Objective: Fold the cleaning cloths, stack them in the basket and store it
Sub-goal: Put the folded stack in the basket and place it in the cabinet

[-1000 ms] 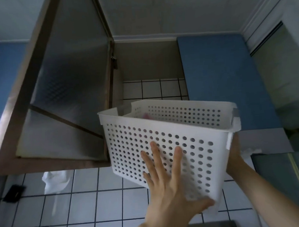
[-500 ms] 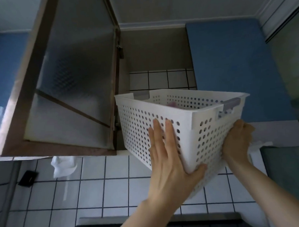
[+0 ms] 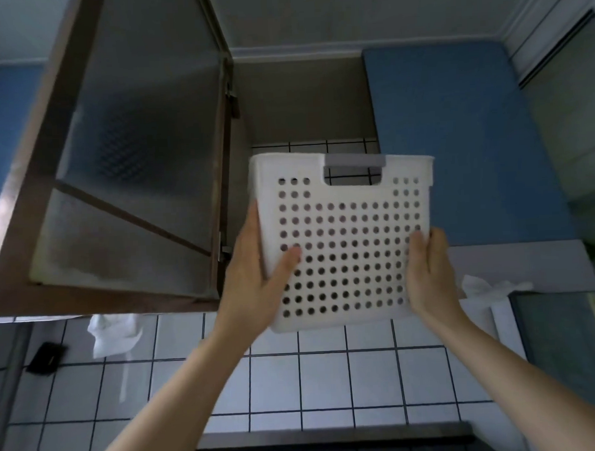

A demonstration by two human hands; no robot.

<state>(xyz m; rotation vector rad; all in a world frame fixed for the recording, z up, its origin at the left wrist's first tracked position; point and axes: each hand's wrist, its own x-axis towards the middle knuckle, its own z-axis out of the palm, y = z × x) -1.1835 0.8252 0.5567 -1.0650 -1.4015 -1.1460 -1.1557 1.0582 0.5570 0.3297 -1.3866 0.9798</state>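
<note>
Fingers (image 3: 255,223) of the left hand (image 3: 257,278) are laid up the basket's left side wall, with the thumb pressed across the perforated front face; the basket (image 3: 348,243) is thereby clamped from the left. The right hand (image 3: 427,274) is wrapped round the opposite lower corner, its fingers curled onto the right wall. A 2-handed side grip is judged to be used so that the load is kept level while raised overhead. The basket is held in the air, end-on, in front of the open wall cupboard (image 3: 304,102), its grey handle (image 3: 354,161) uppermost. The glazed door (image 3: 132,147) is swung fully left, leaving the opening free. Cloths inside cannot be made out. Storing is judged to be the step in hand.
</note>
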